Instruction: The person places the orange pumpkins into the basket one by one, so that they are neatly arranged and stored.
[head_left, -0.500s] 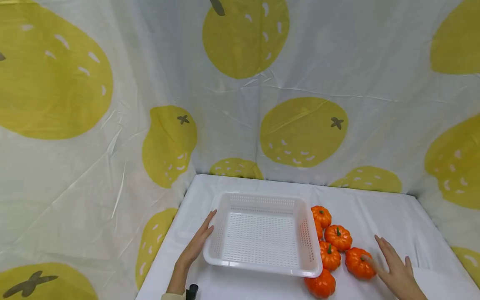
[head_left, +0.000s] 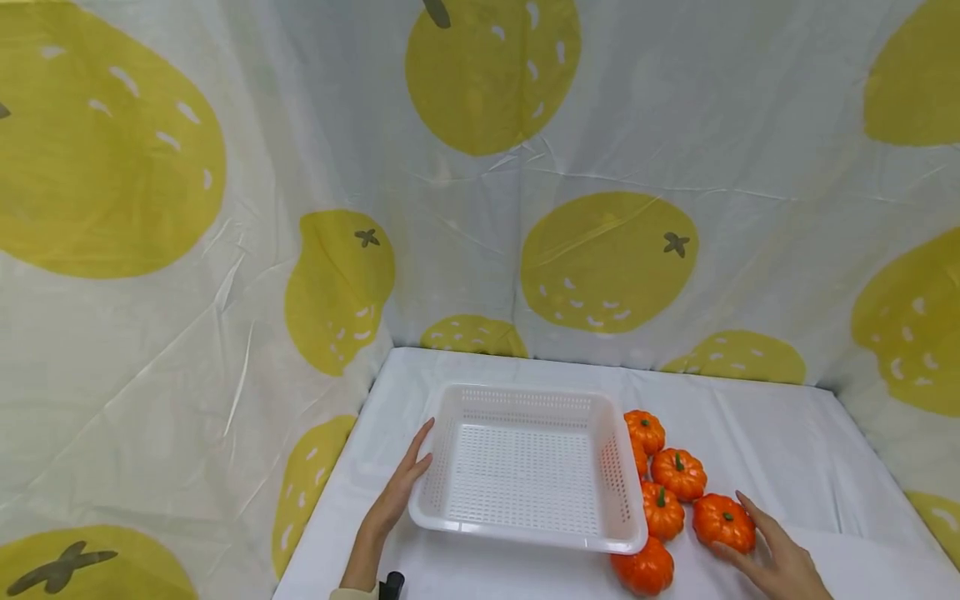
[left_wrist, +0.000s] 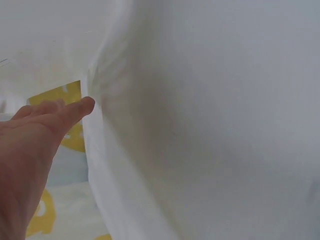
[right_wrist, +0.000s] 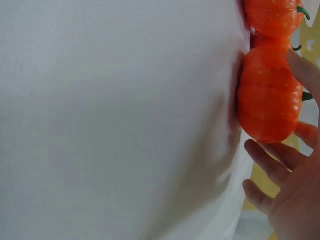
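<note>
A white perforated plastic basket (head_left: 517, 539) stands on the table with nothing inside it. My left hand (head_left: 393, 496) rests at its left side, fingers extended along the rim; in the left wrist view the left hand (left_wrist: 37, 145) shows straight fingers with no object in them. Farther right, my right hand (head_left: 783, 560) is spread around the right side of a small orange pumpkin (head_left: 723, 522). In the right wrist view, its thumb overlaps the pumpkin (right_wrist: 270, 100) and the fingers lie close below, loosely bent; whether they touch is unclear.
Several more orange pumpkins (head_left: 678, 473) are clustered along the basket's right side, one partly hidden by its wall. A white cloth (head_left: 780, 442) covers the table. Behind and to the left hang curtains (head_left: 465, 225) printed with yellow fruit.
My right hand has moved left and down, bringing thumb and fingers around the rightmost pumpkin. The left hand and the basket stay practically where they were.
</note>
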